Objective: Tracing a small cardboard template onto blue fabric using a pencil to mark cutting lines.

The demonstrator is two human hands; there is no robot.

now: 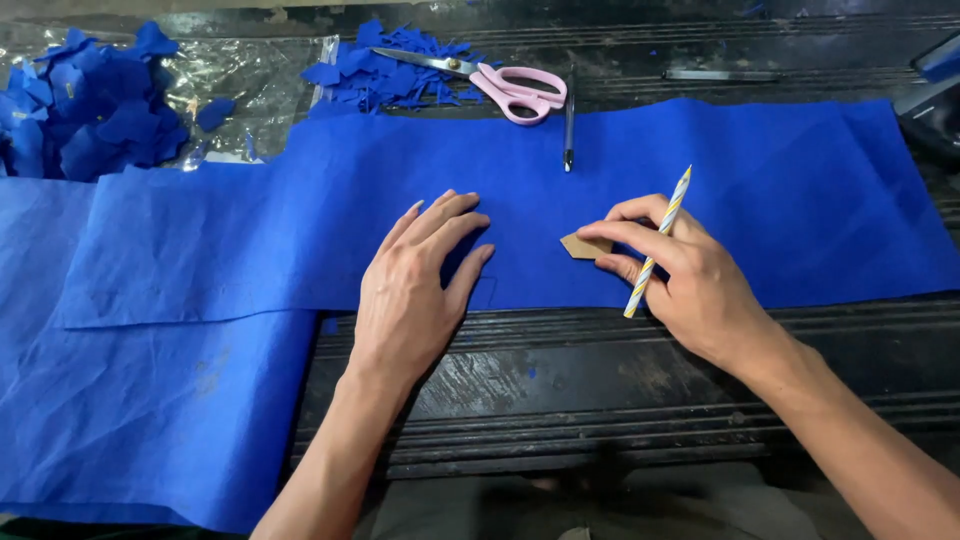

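A long sheet of blue cloth [760, 190] lies across a dark worn table [620, 370]. My left hand [415, 285] rests flat on the cloth near its front edge, fingers together, holding nothing. My right hand [685, 275] grips a striped pencil [655, 245] between thumb and fingers, and its fingertips also pinch a small brown cardboard piece [583, 245] against the cloth. The two hands are a short way apart.
Pink-handled scissors [505, 85] lie at the back on a heap of blue cloth scraps [390, 70]. A dark pen [568, 130] lies beside them. More cut blue pieces [85, 105] are piled on clear plastic at the back left. A dark object [935, 95] sits at the right edge.
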